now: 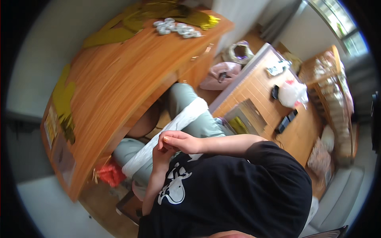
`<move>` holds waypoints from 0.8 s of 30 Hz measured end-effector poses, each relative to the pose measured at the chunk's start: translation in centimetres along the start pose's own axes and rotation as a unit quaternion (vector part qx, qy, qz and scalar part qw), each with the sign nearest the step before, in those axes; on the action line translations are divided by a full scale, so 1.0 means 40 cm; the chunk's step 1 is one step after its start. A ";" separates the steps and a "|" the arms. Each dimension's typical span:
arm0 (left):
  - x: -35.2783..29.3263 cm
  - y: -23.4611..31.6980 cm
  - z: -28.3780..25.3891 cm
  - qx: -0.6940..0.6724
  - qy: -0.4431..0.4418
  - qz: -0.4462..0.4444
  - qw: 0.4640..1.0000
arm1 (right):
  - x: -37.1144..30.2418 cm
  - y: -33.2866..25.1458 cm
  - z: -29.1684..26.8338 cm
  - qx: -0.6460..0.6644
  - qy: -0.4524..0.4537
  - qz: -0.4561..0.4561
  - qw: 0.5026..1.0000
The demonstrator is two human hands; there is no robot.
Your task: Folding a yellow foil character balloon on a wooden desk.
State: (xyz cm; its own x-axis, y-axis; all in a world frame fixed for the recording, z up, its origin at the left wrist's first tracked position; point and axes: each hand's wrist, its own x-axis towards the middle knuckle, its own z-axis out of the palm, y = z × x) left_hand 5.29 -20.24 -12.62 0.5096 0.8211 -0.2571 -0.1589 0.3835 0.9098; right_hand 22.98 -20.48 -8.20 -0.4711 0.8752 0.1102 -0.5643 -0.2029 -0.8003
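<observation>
My right hand and my left hand meet over my lap, their fingers drawn together. Both are closed, and whatever sits between the fingertips is too small or hidden to make out. A faint thin dark line stands up just above them, perhaps a needle. Beneath the hands a long white cloth strip lies slantwise across my grey-green trousers, from one thigh to the other. Its middle passes just beyond my fingers.
The wooden desk in front bears gold cloth pieces, a gold fringed piece and several small silvery-white rolls. To the right stand a pink bag, a second table and a white plastic bag. A red bag lies below the desk.
</observation>
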 end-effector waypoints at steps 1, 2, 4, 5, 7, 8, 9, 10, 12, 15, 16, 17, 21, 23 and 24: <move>-0.014 0.011 -0.011 -0.017 0.057 0.008 0.998 | 0.027 0.010 0.021 0.007 -0.029 0.017 0.999; -0.036 0.020 -0.028 -0.022 0.094 0.020 0.995 | 0.046 0.014 0.053 -0.065 -0.014 0.001 0.998; -0.083 0.037 -0.061 0.021 0.177 -0.014 0.984 | 0.079 0.023 0.081 -0.179 -0.040 -0.006 0.983; -0.102 0.044 -0.081 0.021 0.195 -0.024 0.980 | 0.099 0.042 0.079 -0.262 -0.065 -0.035 0.962; -0.142 0.036 -0.132 0.010 0.226 -0.006 0.974 | 0.142 0.083 0.088 -0.416 -0.108 -0.080 0.899; -0.173 0.039 -0.163 0.031 0.225 -0.001 0.974 | 0.160 0.100 0.098 -0.488 -0.123 -0.097 0.858; -0.203 0.055 -0.169 -0.025 0.251 0.020 0.968 | 0.173 0.102 0.128 -0.561 -0.109 -0.043 0.820; -0.230 0.068 -0.185 -0.026 0.262 0.008 0.965 | 0.188 0.135 0.123 -0.601 -0.118 -0.061 0.788; -0.292 0.053 -0.225 -0.097 0.275 0.061 0.954 | 0.234 0.207 0.088 -0.458 -0.168 0.069 0.870; -0.350 0.061 -0.269 -0.099 0.344 0.044 0.933 | 0.282 0.249 0.107 -0.191 -0.178 0.280 0.924; -0.362 0.057 -0.282 -0.107 0.358 0.048 0.926 | 0.291 0.265 0.117 -0.111 -0.154 0.322 0.927; -0.373 0.048 -0.301 -0.096 0.375 0.049 0.921 | 0.312 0.248 0.159 -0.129 -0.127 0.351 0.919; -0.397 0.002 -0.378 -0.110 0.409 0.067 0.903 | 0.379 0.316 0.214 -0.165 -0.125 0.323 0.923; -0.401 -0.035 -0.423 -0.137 0.419 0.077 0.894 | 0.416 0.345 0.243 -0.211 -0.121 0.311 0.919; -0.406 -0.053 -0.453 -0.138 0.420 0.074 0.894 | 0.434 0.359 0.256 -0.253 -0.114 0.292 0.915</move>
State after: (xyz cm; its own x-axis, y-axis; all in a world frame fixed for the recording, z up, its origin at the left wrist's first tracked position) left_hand -17.96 -26.72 -16.29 -0.3307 0.8548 -0.3999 -0.4341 0.2385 0.8687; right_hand -0.24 -12.68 -11.74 -0.7541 0.5559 -0.3498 0.1888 -0.3267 -0.9261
